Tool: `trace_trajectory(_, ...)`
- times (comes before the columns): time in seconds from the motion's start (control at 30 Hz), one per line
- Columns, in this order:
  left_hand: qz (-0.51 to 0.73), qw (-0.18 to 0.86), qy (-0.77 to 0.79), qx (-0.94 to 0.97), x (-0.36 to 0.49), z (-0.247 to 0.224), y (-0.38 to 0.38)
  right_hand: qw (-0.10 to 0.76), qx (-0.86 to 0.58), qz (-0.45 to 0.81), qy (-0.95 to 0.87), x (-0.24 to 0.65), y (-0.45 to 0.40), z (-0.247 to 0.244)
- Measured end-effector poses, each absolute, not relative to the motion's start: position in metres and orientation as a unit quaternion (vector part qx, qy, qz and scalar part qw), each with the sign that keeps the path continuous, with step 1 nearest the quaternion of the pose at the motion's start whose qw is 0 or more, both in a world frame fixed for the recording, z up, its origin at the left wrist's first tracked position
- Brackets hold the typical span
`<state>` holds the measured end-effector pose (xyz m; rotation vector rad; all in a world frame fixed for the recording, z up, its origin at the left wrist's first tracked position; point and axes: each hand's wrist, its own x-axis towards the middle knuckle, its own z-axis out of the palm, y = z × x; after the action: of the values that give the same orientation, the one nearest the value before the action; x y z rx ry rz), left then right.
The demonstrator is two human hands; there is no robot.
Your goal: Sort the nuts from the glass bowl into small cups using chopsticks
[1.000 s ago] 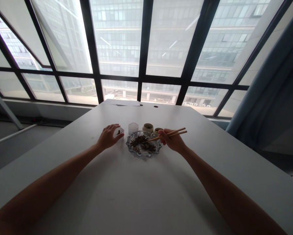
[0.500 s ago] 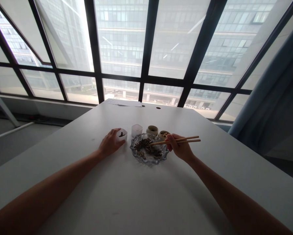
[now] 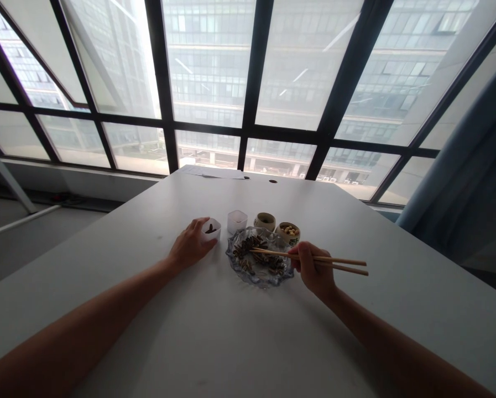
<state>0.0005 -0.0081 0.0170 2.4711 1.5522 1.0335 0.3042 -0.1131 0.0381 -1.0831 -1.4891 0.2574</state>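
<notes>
My left hand (image 3: 193,243) is closed around the side of a small white cup (image 3: 212,236), which stands on the table with a few dark seeds inside. In my right hand (image 3: 314,270) is a pair of wooden chopsticks (image 3: 341,263), slanting left and down. Their tips are among the dark striped seeds, which look like sunflower seeds (image 3: 254,243), in a scalloped glass bowl (image 3: 261,281). Whether the tips pinch a seed is too small to tell. The bowl lies between my two hands.
Behind the bowl stand a second white cup (image 3: 236,221), a small tan pot (image 3: 265,221) and another pot holding peanuts (image 3: 288,232). Paper sheets (image 3: 214,172) lie at the far end of the white table (image 3: 239,337). A blue curtain (image 3: 450,166) hangs at the right.
My right hand has come lower and slightly right, and the chopsticks' rear ends have swung down; the peanut pot shows more. The tips stay in the bowl. My left hand keeps the cup.
</notes>
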Motion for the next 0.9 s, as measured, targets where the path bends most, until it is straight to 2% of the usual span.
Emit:
trace_trajectory(0.3,0.33,0.025,0.503,0.798,0.0,0.015,-0.007,0.531,-0.453,0.056,-0.714,0.305,-0.118,0.028)
trace_trajectory(0.6,0.323,0.031,0.51,0.797,0.0,0.017,-0.008,0.564,-0.458,0.077,-0.682,0.297,-0.122,0.04)
trace_trajectory(0.9,0.31,0.036,0.525,0.792,0.0,0.019,-0.009,0.558,-0.453,0.103,-0.688,0.301,-0.12,0.04)
